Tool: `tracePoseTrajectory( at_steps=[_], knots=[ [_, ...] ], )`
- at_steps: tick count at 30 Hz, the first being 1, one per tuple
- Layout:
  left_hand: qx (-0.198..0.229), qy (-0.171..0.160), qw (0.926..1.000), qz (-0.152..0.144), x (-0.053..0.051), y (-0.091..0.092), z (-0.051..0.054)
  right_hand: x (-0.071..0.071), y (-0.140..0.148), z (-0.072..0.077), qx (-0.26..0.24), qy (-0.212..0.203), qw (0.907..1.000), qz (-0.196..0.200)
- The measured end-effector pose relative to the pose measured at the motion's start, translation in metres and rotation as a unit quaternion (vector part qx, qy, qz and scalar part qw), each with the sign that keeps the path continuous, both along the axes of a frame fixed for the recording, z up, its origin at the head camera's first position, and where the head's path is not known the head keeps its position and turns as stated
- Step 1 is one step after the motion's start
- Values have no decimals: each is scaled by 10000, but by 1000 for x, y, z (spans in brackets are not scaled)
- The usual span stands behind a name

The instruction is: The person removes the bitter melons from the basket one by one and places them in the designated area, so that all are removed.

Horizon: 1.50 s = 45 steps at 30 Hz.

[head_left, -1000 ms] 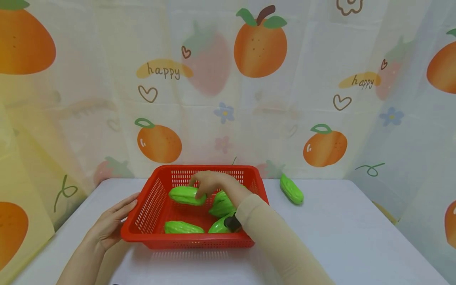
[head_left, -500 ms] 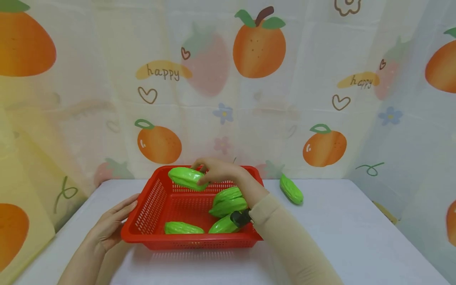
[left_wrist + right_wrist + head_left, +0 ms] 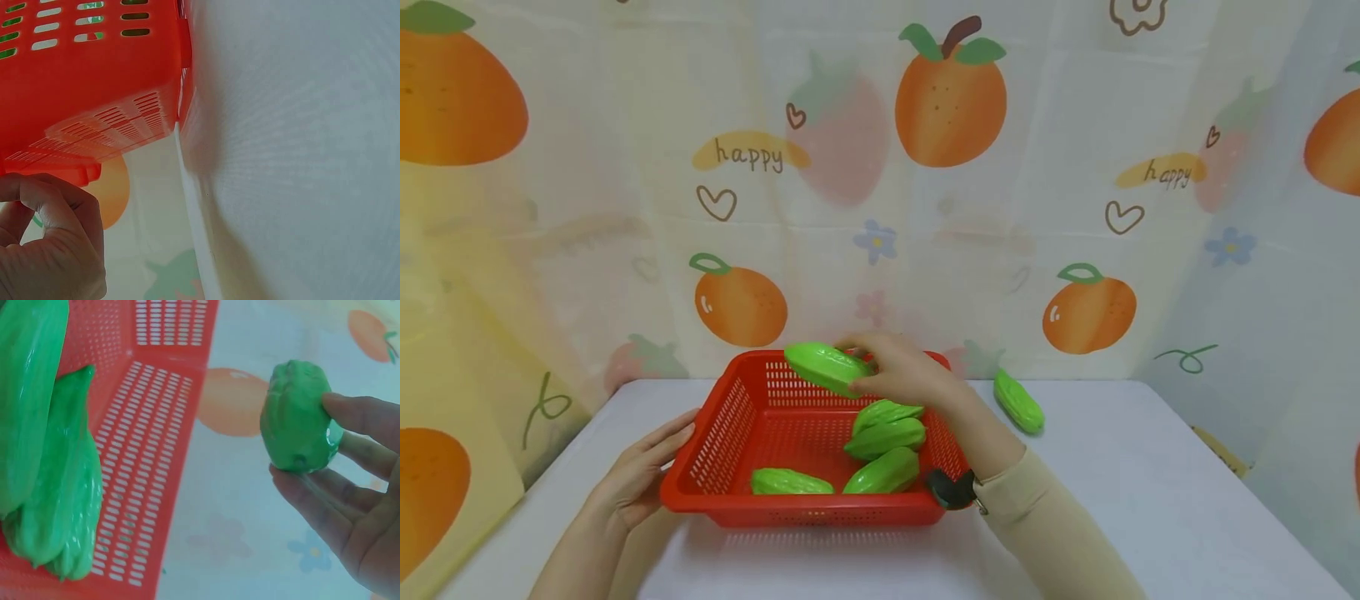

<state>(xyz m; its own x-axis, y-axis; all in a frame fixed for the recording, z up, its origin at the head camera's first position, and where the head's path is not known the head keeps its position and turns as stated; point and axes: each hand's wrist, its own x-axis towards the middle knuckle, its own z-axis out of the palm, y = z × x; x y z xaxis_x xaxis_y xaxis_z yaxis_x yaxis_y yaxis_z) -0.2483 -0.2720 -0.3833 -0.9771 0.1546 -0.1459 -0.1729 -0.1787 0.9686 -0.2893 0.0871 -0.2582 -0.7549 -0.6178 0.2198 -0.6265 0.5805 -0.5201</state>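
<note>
The fruit-printed curtain (image 3: 985, 217) backs the pale table (image 3: 1097, 500). Lower centre of the frame, the red basket (image 3: 805, 503) sits where it sat a second ago, with four gourds inside: a front-left gourd (image 3: 790, 481) and three bunched gourds (image 3: 886, 438) toward its right side. The left hand (image 3: 634, 475), lower left, stays put, fingers mostly extended against the basket's left rim. The right hand (image 3: 902, 368) is higher and farther right than before, fingers and thumb curled round the held gourd (image 3: 822, 367); this one, down inside the basket a second ago, now shows raised and tilted against the back rim. A loose gourd (image 3: 1018, 402) lies unmoved on the table, right of the basket
</note>
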Motion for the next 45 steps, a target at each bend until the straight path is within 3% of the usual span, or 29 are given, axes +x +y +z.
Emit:
tracePoseTrajectory(
  at_steps=[13,23,37,45],
  knots=[
    [-96,-15,9999,-35,-1,0,0,31,45,2,-733,641,9928,-690],
    [-127,-147,9998,83,-1,2,0,49,79,2,-1246,614,9835,-1156],
    [-125,-160,9998,71,-1,1,0,51,141,-13,-1052,846,9698,-2031],
    [-125,-145,9998,19,-1,1,0,47,172,-23,-886,604,9606,-2565]
  ],
)
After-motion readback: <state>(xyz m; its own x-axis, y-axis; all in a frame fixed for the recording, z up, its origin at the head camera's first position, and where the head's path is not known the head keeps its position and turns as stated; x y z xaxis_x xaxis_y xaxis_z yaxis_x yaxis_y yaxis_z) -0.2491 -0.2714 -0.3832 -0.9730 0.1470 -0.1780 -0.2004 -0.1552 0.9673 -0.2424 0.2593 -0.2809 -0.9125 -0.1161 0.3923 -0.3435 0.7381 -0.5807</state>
